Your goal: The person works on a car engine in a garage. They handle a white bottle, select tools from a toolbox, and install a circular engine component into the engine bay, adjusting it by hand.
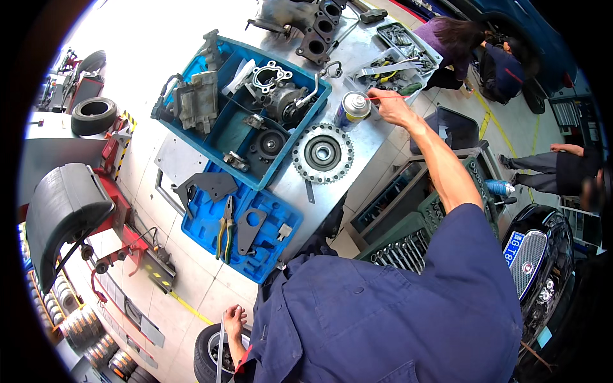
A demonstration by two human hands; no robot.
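My right hand point(383, 105) reaches across the metal bench with fingers pinched on a thin red straw point(399, 97) at the top of a spray can point(352, 115). Below the can lies a toothed metal wheel point(324, 152). My left hand point(235, 317) hangs low by a wheel with a tire point(207, 357); its fingers are curled beside a long silver strip point(220, 345), and what they hold is unclear. A teal divided bin point(223, 143) holds mechanical parts. A blue molded case point(198, 220) carries pliers point(227, 233) and dark plates point(249, 233).
A manifold point(306, 35) and small-parts trays point(399, 76) sit on the bench point(306, 204). Right are a tool cart with wrenches point(402, 249), two people crouching point(501, 70) by a car, another person point(549, 169) and a black car point(536, 255). Left stands a tire machine point(67, 217).
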